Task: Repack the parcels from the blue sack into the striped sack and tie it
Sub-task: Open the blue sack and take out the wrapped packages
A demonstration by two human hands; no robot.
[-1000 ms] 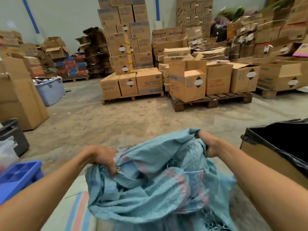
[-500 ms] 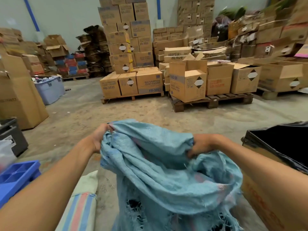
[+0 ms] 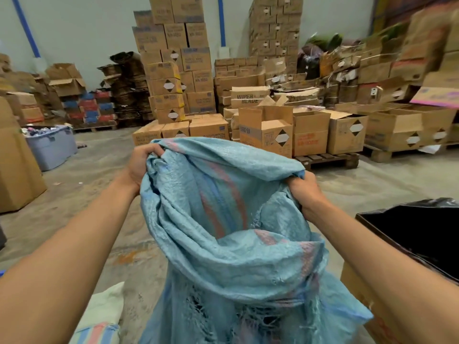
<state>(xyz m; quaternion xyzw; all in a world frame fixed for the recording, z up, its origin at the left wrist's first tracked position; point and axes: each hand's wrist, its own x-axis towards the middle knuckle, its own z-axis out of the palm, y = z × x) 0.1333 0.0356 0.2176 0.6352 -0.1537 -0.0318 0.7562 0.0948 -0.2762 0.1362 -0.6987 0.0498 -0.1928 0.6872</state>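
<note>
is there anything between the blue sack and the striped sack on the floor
Nothing visible. The blue sack, gripped by left hand and right hand, hangs right beside the striped sack at lower left; only the left forearm crosses above it.

Even, diffuse indoor light fills the warehouse, seemingly from overhead though no lamp shows; shadows are soft and faint, with only a dim patch under the wooden pallet (image 3: 327,161); the black bin liner (image 3: 419,232) reads as a near-featureless dark mass with a slight sheen on its rim; the blue sack (image 3: 223,219) shows mild highlights on its creases; wide-angle distortion bends the blue wall pipe (image 3: 26,28) and leans the stacks outward; the cardboard boxes at upper right (image 3: 422,45) are smeared with motion blur; the centre is fairly sharp; the forearms at the bottom edge look stretched.
</note>
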